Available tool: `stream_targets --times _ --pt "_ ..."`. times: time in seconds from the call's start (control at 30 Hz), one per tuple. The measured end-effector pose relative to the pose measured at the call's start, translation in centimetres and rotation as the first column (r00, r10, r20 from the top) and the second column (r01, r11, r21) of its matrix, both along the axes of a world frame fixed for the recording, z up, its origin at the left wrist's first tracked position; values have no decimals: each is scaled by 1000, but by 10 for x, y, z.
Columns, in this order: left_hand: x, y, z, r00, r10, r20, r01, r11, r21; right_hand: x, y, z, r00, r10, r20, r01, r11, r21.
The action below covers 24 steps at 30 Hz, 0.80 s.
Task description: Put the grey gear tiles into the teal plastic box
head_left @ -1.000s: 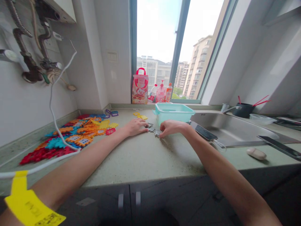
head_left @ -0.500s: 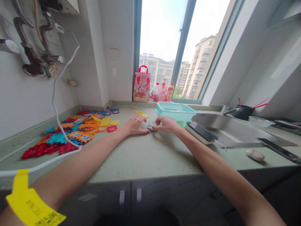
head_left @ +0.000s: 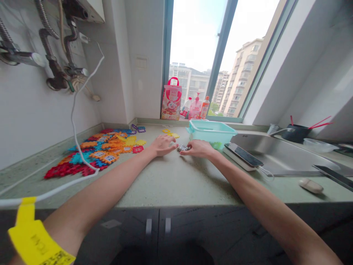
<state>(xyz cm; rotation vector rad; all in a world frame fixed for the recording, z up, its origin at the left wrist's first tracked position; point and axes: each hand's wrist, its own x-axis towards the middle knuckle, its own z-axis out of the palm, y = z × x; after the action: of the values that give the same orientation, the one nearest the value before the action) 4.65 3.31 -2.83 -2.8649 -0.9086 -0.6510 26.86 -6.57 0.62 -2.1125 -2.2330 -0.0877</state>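
Over the middle of the counter, my right hand point(head_left: 202, 148) pinches a small white-and-grey toothed building tile point(head_left: 183, 148) between thumb and fingers. It may be more than one tile stacked; I cannot tell. Just left of it is my left hand point(head_left: 163, 145), its thumb and fingers apart and nothing visible in them. Behind my left hand lie yellow tiles point(head_left: 172, 135). Further left spreads a pile of interlocking plastic tiles point(head_left: 110, 145) in red, orange, blue and yellow, with a red tile point(head_left: 138, 149) at its near right edge.
A turquoise tub point(head_left: 213, 129) stands behind my right hand. Right of it are a phone point(head_left: 244, 154) on a white box, a steel sink point(head_left: 275, 151) and a computer mouse point(head_left: 311, 186). A white cable point(head_left: 74, 121) with a yellow tag point(head_left: 38, 241) hangs across the left side.
The view has turned slightly left, so the scene sits further right. My left fingers have come a little away from the white-and-grey tile, while my right hand stays on it.
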Motion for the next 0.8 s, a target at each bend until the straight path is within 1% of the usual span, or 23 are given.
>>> stream_targets --times 0.1,0.23,0.33,0.4,0.5,0.6,0.67,0.73,0.8 --pt "-1 -2 2 999 45 23 -44 999 -25 -2 1 -2 1000 22 -2 -22 999 27" --pt "-1 -3 3 986 166 29 -164 984 -69 -4 2 -6 999 44 -13 -44 998 52" --pt "-2 -3 3 979 203 31 -201 977 -74 -5 0 -7 997 82 -14 -80 993 91" --pt "-3 -2 3 975 220 34 -217 973 -72 -6 -3 -5 991 129 -22 -123 977 172" --pt "-5 -1 3 970 242 31 -239 968 -72 -5 -9 6 981 182 -61 -149 921 360" --pt "-6 0 4 970 242 19 -240 968 -77 6 -14 22 981 157 -111 -75 845 530" --pt "-6 0 4 972 236 12 -234 968 -86 19 -15 31 985 94 -144 14 791 612" --pt "-6 1 3 973 230 12 -228 969 -90 38 -15 38 983 6 -184 118 747 654" --pt "-5 3 1 975 220 16 -218 972 -90 58 -13 41 967 -93 -236 229 720 655"
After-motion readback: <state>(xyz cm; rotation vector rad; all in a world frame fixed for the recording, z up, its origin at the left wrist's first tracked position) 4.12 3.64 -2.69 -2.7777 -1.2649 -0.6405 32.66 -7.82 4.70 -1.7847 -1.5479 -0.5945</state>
